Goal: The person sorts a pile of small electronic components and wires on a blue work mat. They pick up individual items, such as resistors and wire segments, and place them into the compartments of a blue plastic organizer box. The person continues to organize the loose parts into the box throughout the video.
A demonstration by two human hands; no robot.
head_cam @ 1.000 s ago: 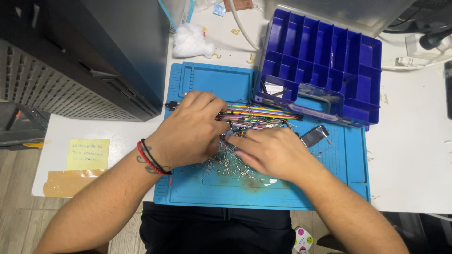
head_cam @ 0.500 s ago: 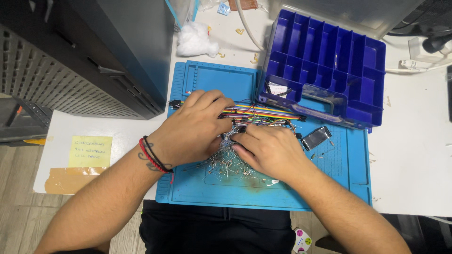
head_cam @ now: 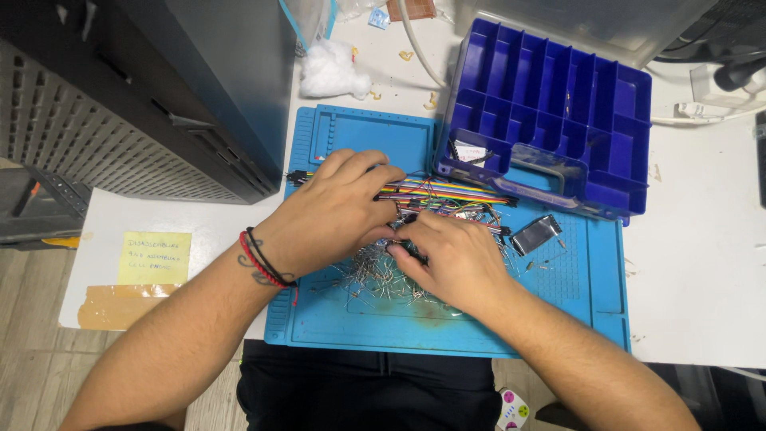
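Sorting under way, far from finished: left hand (head_cam: 331,215) and right hand (head_cam: 451,259) curling into a heap of small metal-legged parts (head_cam: 375,275) on the blue mat (head_cam: 359,327), grip unclear; blue compartment box (head_cam: 550,104) beside it sitting nearly empty.

tangled coloured jumper wires (head_cam: 447,191), loose metal pins (head_cam: 375,275)

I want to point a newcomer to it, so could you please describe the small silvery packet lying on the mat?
Start at the blue work mat, then go right of the right hand, just below the dark blue compartment box. The silvery packet lies there tilted, shiny and flat, unlike the coloured jumper wires and the heap of thin metal leads.
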